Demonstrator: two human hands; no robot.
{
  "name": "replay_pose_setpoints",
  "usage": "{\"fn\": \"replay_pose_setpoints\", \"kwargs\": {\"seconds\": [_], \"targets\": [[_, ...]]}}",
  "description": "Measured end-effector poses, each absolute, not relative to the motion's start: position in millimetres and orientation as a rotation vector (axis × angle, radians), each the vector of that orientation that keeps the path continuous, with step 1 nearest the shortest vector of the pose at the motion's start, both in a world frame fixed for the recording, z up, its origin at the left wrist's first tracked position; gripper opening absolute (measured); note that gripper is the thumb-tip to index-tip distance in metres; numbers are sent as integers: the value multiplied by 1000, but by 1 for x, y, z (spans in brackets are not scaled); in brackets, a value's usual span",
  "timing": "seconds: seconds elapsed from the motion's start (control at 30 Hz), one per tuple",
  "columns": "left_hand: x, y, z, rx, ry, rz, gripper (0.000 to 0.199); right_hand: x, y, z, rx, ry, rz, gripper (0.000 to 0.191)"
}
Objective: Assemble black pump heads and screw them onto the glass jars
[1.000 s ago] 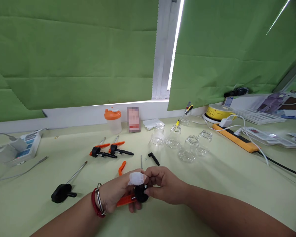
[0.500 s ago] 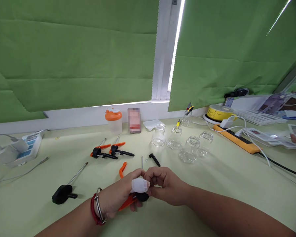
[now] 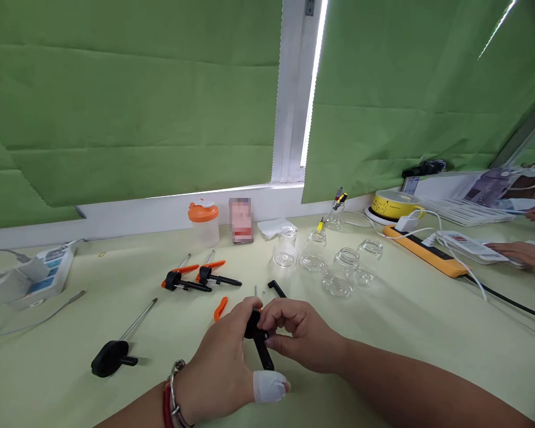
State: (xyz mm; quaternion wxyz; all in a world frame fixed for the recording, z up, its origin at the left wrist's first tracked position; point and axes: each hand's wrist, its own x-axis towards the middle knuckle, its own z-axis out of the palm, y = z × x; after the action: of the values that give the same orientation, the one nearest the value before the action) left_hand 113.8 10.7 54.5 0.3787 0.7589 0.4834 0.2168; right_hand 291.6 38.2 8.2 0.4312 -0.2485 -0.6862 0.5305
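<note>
A black part with an arm-like handle is between my two hands, its round end up near the fingers. My left hand curls its fingers around the far side of that round end, while its thumb, wrapped in white bandage, sticks out away from the part. With thumb and fingertips, my right hand pinches the part's right side. Just beyond my hands lie a loose black crank-shaped piece, a thin metal rod and a curved orange piece. The undersides of my left fingers are hidden.
Two black-and-orange assemblies and a black knob with a metal shaft lie left. Several glass jars stand right of centre, near an orange power strip. Another person's hand is at far right.
My left thumb has swung away from the part, and the black handle now shows. The orange piece beneath my left hand is no longer visible. The other person's hand has shifted onto white trays.
</note>
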Motion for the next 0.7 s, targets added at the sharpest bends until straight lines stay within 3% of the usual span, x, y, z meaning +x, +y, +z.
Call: {"fn": "replay_pose_setpoints", "kwargs": {"seconds": [0.33,0.53,0.7], "targets": [[111,11,41,2080,1284,662,97,291,42,5,-587,-1695,1306,19],[113,17,44,1997,1281,658,83,292,42,8,-598,-1756,1216,13],[109,29,46,1546,1317,675,76,294,46,11,-637,-1773,1213,13]]}}
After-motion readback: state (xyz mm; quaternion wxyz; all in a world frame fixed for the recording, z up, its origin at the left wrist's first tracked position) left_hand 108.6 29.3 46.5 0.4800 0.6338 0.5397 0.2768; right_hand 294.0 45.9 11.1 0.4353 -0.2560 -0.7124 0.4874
